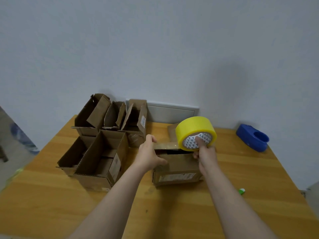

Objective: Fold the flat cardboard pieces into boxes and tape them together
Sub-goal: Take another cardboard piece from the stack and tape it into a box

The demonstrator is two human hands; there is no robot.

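One closed box (176,167) sits mid-table (51,204), its white label (177,177) too blurred to read. The left hand (148,153) pinches a strip of tape (165,145) at the box's left edge. The right hand (205,152) grips one yellow tape roll (191,126), thumb in its triangle-printed core. Five open boxes (101,161) stand to the left, with only bottom flaps showing inside. One blue dispenser (252,137) lies far right.

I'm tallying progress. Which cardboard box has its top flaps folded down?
The box under the left hand and right hand, with yellow tape stretched over it; the other boxes stand open.
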